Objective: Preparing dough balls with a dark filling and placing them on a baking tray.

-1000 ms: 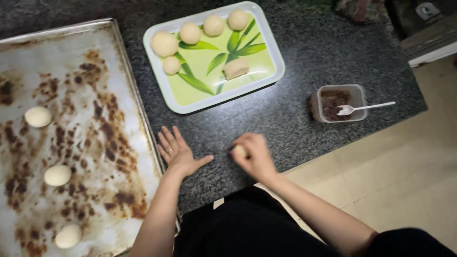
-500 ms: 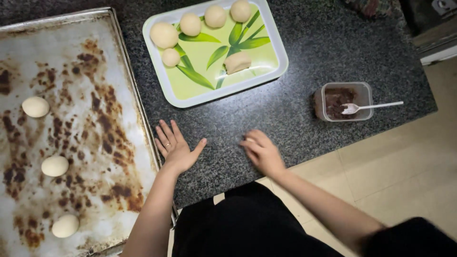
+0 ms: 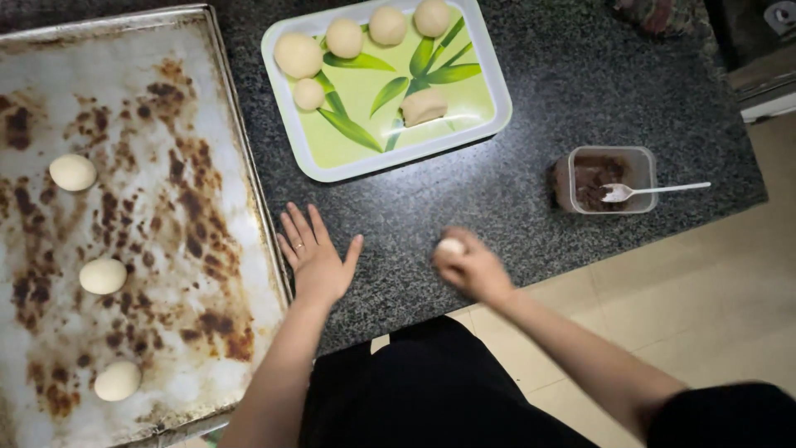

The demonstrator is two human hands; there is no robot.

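Curling around a dough ball (image 3: 452,246), right hand (image 3: 474,270) fingers are closed; left hand (image 3: 315,257) is splayed flat on the tabletop (image 3: 514,178), unchanged since earlier.

Right hand (image 3: 473,270) now perhaps cupping dough ball (image 3: 451,246)

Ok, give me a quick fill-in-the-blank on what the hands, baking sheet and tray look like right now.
1. The right hand holds a small ball of ____.
2. The left hand lies flat on the counter with its fingers ____.
3. The stained baking sheet holds ____ dough balls.
4. A white ____ rests in the clear container of brown filling.

Missing words: dough; spread; three; spoon
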